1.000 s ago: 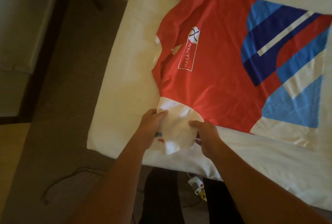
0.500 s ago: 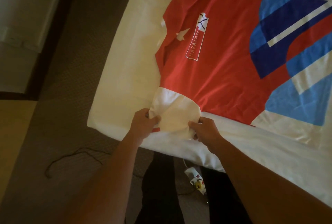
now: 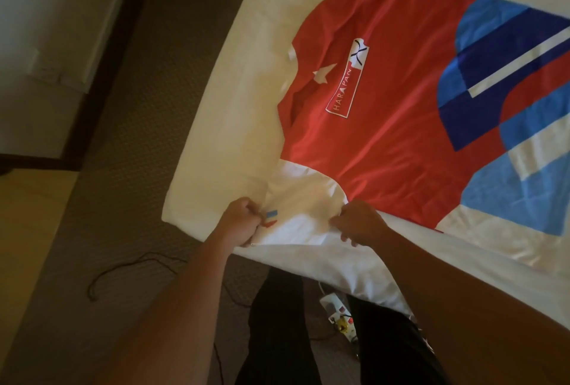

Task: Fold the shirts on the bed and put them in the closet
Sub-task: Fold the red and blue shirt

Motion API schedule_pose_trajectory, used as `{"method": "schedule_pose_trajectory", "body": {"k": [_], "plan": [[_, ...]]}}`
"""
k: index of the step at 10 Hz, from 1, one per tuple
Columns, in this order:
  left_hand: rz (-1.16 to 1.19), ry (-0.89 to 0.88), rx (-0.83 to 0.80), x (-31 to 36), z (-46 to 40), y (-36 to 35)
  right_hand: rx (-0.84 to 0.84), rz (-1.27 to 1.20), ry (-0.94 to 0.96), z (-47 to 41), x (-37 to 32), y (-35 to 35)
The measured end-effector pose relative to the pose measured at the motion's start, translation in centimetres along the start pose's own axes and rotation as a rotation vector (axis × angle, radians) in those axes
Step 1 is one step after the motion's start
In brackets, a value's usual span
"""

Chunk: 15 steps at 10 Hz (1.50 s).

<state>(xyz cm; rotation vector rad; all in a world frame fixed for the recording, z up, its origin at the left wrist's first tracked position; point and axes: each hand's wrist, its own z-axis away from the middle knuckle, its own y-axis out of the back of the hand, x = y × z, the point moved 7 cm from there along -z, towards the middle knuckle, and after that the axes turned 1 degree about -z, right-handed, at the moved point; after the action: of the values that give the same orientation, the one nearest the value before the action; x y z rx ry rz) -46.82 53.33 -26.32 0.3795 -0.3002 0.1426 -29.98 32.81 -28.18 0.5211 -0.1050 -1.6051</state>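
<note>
A: Fingers: left hand (image 3: 243, 222) and right hand (image 3: 357, 224) both pinching white fabric sleeve (image 3: 300, 208), at near edge of white-sheeted bed (image 3: 216, 125).

B: Red polo shirt with blue and white panels (image 3: 385, 125): flat on bed, directly beyond both hands; collar far left, hem right; hands equally near.

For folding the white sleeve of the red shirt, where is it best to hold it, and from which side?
Probably at the cuff edge, one corner per hand, coming from the near bed edge. The white sleeve lies flat, pointing toward the person, its free end nearest. The left hand and right hand already pinch there, so it could swing over the red shirt.
</note>
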Motion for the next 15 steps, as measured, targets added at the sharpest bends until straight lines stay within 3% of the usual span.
{"method": "schedule_pose_trajectory", "body": {"k": [1, 2, 3, 4, 5, 7, 8, 9, 10, 12, 14, 15], "plan": [[-0.209, 0.033, -0.085, -1.5, 0.3, 0.2, -0.072, 0.151, -0.053, 0.3, -0.5, -0.2], [-0.235, 0.036, -0.076, -0.8, -0.5, 1.2, -0.206, 0.213, -0.099, -0.1, -1.9, 0.6], [-0.081, -0.039, 0.08, 3.3, -2.4, 2.9, -0.226, 0.123, -0.084, -1.5, -4.7, 3.5], [0.03, -0.133, 0.149, 8.7, -4.3, 3.4, -0.1, 0.101, 0.039, -3.6, -8.7, 7.4], [0.171, -0.135, 0.239, 12.4, -5.7, 4.1, 0.236, 0.252, 0.23, -5.4, -13.5, 11.9], [0.28, -0.184, 0.325, 17.0, -8.5, 5.1, 0.522, 0.188, 0.478, -9.2, -23.2, 17.9], [0.26, -0.184, 0.327, 18.0, -10.2, 5.1, 0.533, 0.325, 0.555, -11.2, -27.5, 19.0], [0.243, -0.173, 0.276, 18.1, -10.8, 4.8, 0.485, 0.637, 0.54, -13.2, -29.7, 18.9], [0.249, -0.201, 0.259, 18.2, -11.8, 5.3, 0.496, 0.775, 0.538, -14.9, -31.0, 19.5], [0.586, -0.23, 0.467, 18.2, -11.9, 9.6, 0.544, 0.322, 0.619, -16.9, -34.7, 22.6], [0.536, -0.116, 0.281, 17.7, -12.4, 8.7, 0.433, 0.126, 0.696, -16.3, -32.6, 21.2], [0.396, -0.059, 0.201, 16.0, -11.3, 8.1, 0.528, 0.088, 0.677, -14.4, -29.8, 21.1]]}}
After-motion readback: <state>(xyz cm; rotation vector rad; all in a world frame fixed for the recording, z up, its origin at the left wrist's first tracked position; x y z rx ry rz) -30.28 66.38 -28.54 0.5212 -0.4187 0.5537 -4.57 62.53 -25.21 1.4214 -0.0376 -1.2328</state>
